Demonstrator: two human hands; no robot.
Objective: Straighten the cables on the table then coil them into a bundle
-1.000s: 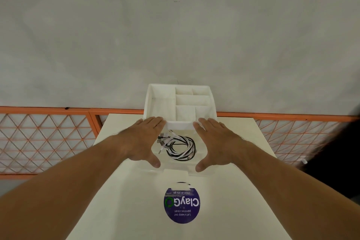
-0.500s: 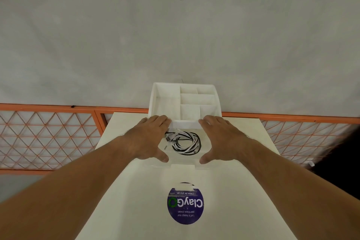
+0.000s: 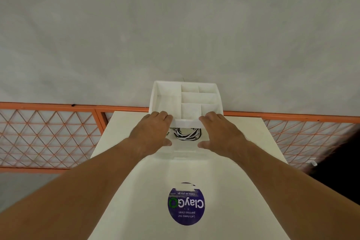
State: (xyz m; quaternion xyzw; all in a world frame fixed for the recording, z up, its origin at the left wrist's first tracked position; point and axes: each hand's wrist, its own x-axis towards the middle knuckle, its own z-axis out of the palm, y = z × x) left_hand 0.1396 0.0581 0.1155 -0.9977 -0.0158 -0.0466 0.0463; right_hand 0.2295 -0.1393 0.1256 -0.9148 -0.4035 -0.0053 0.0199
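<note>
Coiled black-and-white cables (image 3: 187,133) are seen lying in a clear container (image 3: 185,156) at the far end of the white table (image 3: 148,197), partly hidden under the near edge of a white compartment tray (image 3: 154,99). Left hand (image 3: 151,130) and right hand (image 3: 221,132) are laid flat either side of the coil, fingers straight, thumbs spread, nothing grasped. Round purple sticker (image 3: 186,203) is noted nearer on the table

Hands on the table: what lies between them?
In the head view, a black-and-white coiled cable lies between the left hand and right hand.
</note>
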